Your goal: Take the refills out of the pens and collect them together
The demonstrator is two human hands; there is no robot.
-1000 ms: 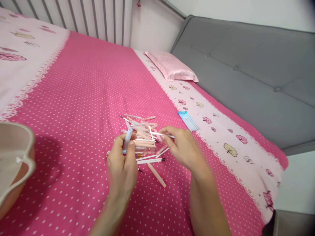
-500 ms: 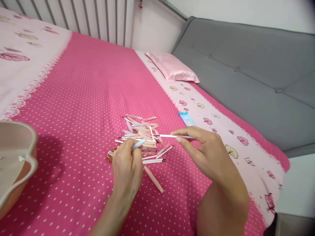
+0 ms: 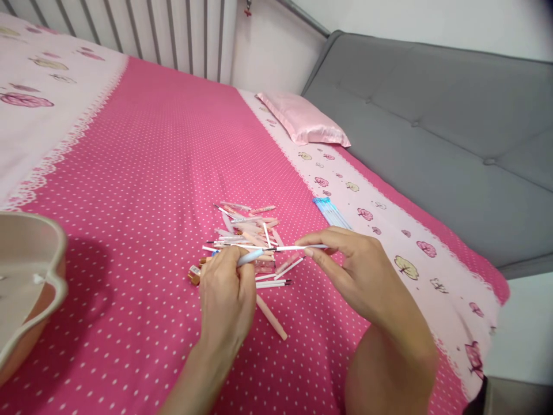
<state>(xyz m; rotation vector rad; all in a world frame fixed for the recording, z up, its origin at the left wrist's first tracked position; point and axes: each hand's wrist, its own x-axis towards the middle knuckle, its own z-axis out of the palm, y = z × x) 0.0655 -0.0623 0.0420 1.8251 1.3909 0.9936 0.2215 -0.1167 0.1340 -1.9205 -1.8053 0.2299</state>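
- Nearest of all, a pink dotted bed cover (image 3: 311,357) spreads under everything, and both forearms reach over it from the near edge
- On the near left, a beige basin (image 3: 59,286) with a wavy rim sits partly out of view, with a small white bit inside it
- A single peach pen (image 3: 271,317) lies slantwise on the cover, just right of the left wrist and nearer than the pile
- The left hand (image 3: 227,291) is closed on a pale blue pen barrel (image 3: 250,257), gripping it between thumb and fingers with its end sticking out to the right
- The right hand (image 3: 363,274) pinches a white refill (image 3: 290,248) between thumb and fingertip, with the dark tip pointing left
- The hands are apart from each other, but the refill and the barrel lie nearly in line in the gap between them, over the pile; whether the tip is inside the barrel or only at its mouth I cannot tell
- A brown piece with a white label (image 3: 194,273) lies just left of the left hand, partly hidden by it
- Beneath and beyond the hands is a loose pile of pens and refills (image 3: 253,236) in pink, peach and white, lying at many angles
- Farther right, a row of blue pens (image 3: 332,212) lies side by side, near the cover's printed band
- Well beyond, a pink pillow (image 3: 302,118) lies at the far end of that band, beside the grey headboard (image 3: 423,98) on the right
- Farthest left, pale upright slats (image 3: 181,40) stand behind the bed
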